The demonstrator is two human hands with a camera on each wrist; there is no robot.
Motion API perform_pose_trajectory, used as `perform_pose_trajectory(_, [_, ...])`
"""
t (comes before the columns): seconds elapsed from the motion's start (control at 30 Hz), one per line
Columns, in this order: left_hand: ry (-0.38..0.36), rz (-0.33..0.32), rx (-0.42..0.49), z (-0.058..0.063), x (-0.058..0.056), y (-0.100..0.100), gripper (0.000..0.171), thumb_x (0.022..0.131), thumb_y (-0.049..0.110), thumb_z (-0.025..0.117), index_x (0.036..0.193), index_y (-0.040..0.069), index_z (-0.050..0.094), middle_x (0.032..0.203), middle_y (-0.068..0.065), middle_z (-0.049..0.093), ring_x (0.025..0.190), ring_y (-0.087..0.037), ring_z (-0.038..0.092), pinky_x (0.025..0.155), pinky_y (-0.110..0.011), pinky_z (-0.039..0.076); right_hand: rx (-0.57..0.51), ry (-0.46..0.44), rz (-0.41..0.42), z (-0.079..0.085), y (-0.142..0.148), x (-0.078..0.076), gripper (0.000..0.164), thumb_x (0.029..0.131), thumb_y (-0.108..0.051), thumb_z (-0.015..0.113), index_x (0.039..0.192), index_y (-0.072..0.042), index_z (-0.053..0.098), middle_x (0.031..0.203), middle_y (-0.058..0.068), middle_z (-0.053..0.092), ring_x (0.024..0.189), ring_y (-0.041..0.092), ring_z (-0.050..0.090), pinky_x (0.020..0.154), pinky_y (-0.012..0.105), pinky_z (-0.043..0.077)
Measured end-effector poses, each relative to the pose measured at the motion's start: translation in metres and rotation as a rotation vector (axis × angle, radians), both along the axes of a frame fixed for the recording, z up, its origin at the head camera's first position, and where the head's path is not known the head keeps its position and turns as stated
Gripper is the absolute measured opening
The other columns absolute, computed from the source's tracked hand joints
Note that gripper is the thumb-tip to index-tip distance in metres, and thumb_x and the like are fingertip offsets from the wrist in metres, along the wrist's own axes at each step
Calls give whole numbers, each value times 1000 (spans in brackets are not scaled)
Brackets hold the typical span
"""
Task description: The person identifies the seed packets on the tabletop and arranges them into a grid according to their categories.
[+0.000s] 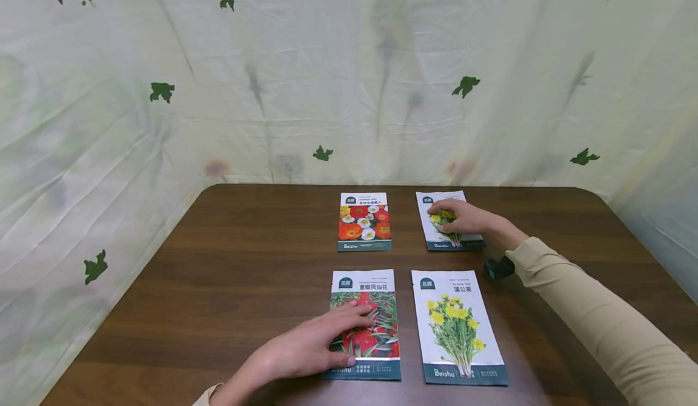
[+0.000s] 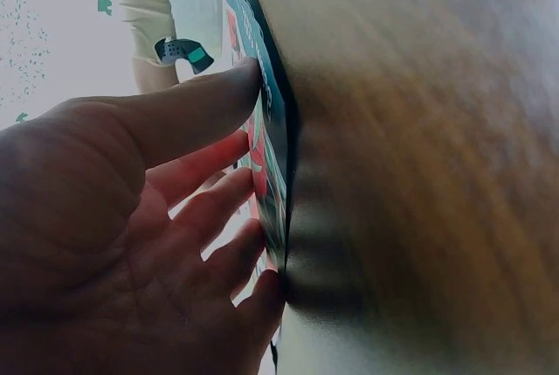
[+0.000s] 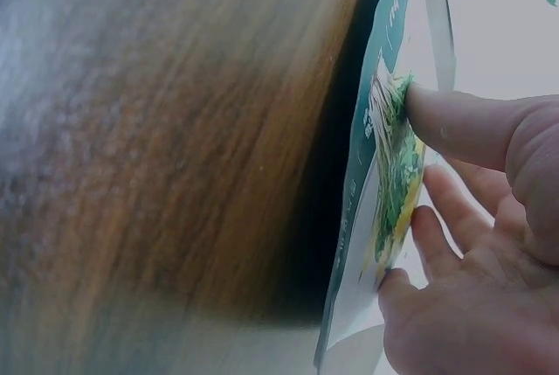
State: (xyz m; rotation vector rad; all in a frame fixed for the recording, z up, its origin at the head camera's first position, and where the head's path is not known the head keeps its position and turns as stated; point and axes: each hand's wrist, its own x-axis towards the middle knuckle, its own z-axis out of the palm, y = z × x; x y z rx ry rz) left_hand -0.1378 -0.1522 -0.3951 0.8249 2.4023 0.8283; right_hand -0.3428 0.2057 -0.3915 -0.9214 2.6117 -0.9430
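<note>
My left hand (image 1: 308, 342) rests with fingers spread on a seed packet with red flowers (image 1: 382, 321), at the near left of the group. In the left wrist view its thumb and fingertips touch the front of that packet (image 2: 262, 152). Farther off, my right hand (image 1: 471, 219) lies over a white packet with yellow flowers (image 1: 425, 218), at the back right. The right wrist view has the thumb and fingertips on the printed plant of this packet (image 3: 397, 174), the fingers loosely bent. Part of each packet's picture is hidden under the hand.
A larger yellow-flower packet (image 1: 452, 327) lies at the near right, and a packet with orange, red and white flowers (image 1: 364, 221) at the back left. All lie on a dark wooden table (image 1: 245, 260). A leaf-printed curtain (image 1: 327, 91) hangs behind it.
</note>
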Motion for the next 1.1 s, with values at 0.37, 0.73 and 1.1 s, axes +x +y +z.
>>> perform_pose_trajectory(0.37, [0, -1, 4, 1, 0, 1, 57, 90, 28, 72, 142, 34, 51, 154, 18, 33, 146, -15, 23, 110, -48, 34, -13, -10, -4, -1, -4, -1, 39, 92, 2, 61, 129, 11, 54, 140, 34, 41, 128, 48, 37, 105, 62, 28])
perform_pose_trajectory(0.73, [-9, 6, -2, 2, 0, 1, 58, 89, 28, 72, 143, 34, 50, 154, 18, 33, 146, -16, 23, 110, -50, 34, -17, -13, -7, 1, -8, 1, 38, 93, 1, 62, 129, 11, 54, 139, 33, 41, 128, 47, 37, 106, 62, 29])
perform_pose_trajectory(1.1, [-12, 12, -8, 2, 1, 1, 58, 89, 28, 73, 142, 34, 51, 154, 18, 33, 145, -16, 24, 110, -51, 34, -6, -12, -15, -2, -14, -2, 39, 93, 1, 63, 129, 11, 54, 140, 32, 41, 128, 46, 38, 107, 60, 29])
